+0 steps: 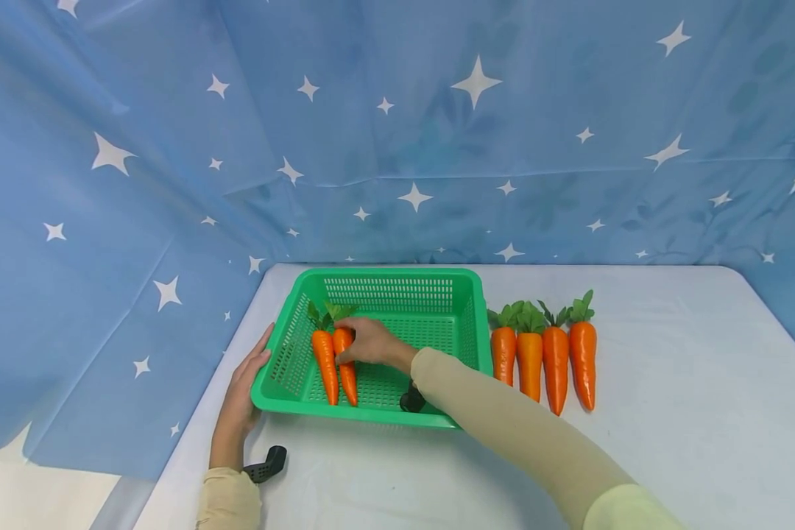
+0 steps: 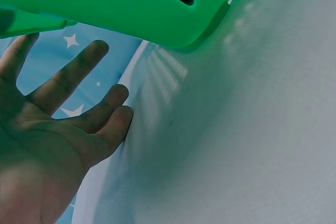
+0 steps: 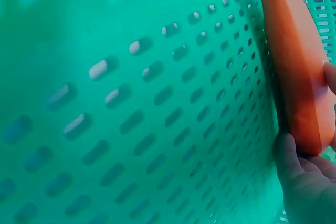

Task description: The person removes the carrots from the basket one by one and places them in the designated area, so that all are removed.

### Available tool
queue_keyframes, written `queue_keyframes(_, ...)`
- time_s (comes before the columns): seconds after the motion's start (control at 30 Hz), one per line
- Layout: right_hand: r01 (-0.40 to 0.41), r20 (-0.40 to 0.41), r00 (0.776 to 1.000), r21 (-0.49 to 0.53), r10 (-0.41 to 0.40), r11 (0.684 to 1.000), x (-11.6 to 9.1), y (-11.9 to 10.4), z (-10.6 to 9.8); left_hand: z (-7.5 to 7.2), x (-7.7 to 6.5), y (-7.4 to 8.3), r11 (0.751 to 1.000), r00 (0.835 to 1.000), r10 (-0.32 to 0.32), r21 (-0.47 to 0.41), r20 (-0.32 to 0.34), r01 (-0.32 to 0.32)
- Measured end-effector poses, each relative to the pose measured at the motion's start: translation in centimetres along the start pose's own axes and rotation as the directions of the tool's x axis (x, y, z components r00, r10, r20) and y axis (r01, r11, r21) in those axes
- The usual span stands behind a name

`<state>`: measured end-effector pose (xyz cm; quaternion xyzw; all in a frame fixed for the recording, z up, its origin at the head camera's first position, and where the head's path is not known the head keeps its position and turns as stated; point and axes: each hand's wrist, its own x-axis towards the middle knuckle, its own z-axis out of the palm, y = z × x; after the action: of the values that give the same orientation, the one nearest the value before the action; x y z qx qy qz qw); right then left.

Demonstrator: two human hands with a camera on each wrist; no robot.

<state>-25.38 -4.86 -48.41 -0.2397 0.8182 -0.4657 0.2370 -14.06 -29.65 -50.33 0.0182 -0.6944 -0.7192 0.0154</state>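
A green plastic basket (image 1: 397, 420) with slotted walls stands on the white-covered table. Two orange carrots lie side by side in its left part: an outer carrot (image 1: 325, 364) and an inner carrot (image 1: 347, 379), both with leafy tops toward the back. My right hand (image 1: 371, 342) reaches into the basket and grips the inner carrot near its top. In the right wrist view, fingers (image 3: 289, 156) lie around the end of a carrot (image 3: 296, 61) close to the slotted wall. My left hand (image 1: 241, 386) touches the basket's left rim, its fingers (image 2: 73, 77) extended and spread in the left wrist view.
To the right of the basket several carrots (image 1: 556, 368) lie in a row, leaves toward the back. A black wrist camera (image 1: 268, 464) sits beside the left wrist. A blue star-patterned curtain (image 1: 397, 132) hangs behind the white table (image 1: 689, 383).
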Motion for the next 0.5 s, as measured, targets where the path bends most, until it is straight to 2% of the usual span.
queue_keyframes(0.5,0.004,0.018,1.000,-0.024,-0.004,1.000,-0.03,-0.15,-0.23,0.02,0.09,-0.01,1.000,1.000,-0.014,0.004,-0.005,0.014)
